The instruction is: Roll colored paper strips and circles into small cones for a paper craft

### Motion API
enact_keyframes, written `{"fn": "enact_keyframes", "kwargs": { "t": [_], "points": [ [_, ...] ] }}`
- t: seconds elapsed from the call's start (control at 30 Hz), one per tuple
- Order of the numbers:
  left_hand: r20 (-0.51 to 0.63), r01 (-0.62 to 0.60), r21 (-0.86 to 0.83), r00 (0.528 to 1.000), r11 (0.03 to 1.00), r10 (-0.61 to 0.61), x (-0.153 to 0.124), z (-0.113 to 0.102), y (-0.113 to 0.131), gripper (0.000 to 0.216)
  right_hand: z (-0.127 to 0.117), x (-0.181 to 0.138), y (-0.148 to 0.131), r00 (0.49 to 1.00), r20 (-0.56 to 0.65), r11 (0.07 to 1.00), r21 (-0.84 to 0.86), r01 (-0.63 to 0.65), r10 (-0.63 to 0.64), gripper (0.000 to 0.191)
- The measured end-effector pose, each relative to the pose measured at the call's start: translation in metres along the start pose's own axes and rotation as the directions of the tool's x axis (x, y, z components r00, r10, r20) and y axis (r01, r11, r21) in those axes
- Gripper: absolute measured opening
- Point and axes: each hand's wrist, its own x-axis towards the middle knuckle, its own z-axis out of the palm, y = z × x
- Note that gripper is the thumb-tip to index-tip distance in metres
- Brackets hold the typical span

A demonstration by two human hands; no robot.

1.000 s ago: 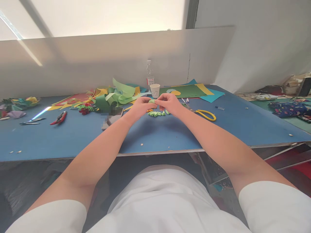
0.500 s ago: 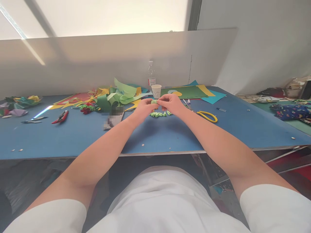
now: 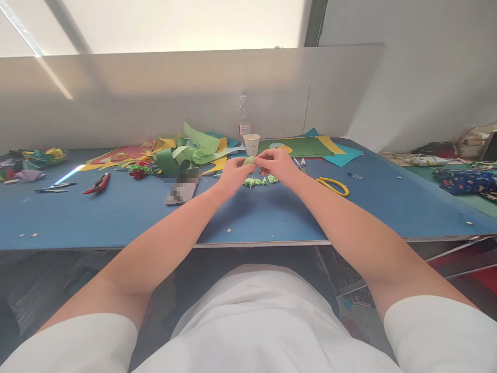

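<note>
Between my two hands is a small piece of light green paper (image 3: 249,160), pinched at the fingertips above the table. My left hand (image 3: 235,173) grips it from the left, and my right hand (image 3: 276,161) has thumb and forefinger closed on its right side. The fingers cover part of the paper, so its full shape is hidden. Just below my hands, several small light green paper pieces (image 3: 254,182) lie in a row on the blue table (image 3: 248,223). A white paper cup (image 3: 251,144) stands right behind my hands.
Yellow-handled scissors (image 3: 333,186) lie right of my hands. On the left are a phone (image 3: 182,191), red-handled pliers (image 3: 98,184) and dark tweezers (image 3: 54,187). Behind stand a plastic bottle (image 3: 244,116), a heap of green paper scraps (image 3: 198,145) and dark green sheets (image 3: 298,146).
The green paper between my fingers is tilted differently and shows more of its upper side. My hands have shifted only slightly, and the view has moved a little.
</note>
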Motion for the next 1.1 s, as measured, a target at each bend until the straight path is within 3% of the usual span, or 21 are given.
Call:
{"fn": "enact_keyframes", "kwargs": {
  "t": [0.07,0.4,0.7,1.1],
  "points": [
    [0.019,-0.044,0.021,0.999,0.999,0.044,0.000,-0.002,0.001,0.036,-0.001,0.001,0.001,1.000,0.007,1.000,0.009,0.007,-0.008,0.032],
    [0.025,0.000,0.004,1.000,1.000,0.000,0.003,-0.005,0.004,0.023,0.003,-0.002,-0.006,1.000,0.024,0.996,0.091,-0.005,0.003,0.042],
    [0.042,-0.017,-0.003,0.999,1.000,0.017,0.009,-0.009,0.006,0.020,0.002,-0.001,-0.008,0.999,0.040,0.996,0.094,0.010,-0.014,0.022],
    [0.076,0.022,0.041,0.997,0.999,-0.025,0.007,-0.013,0.009,0.032,-0.002,0.000,-0.005,0.996,0.072,0.998,0.023,0.050,-0.051,0.030]
  ]
}}
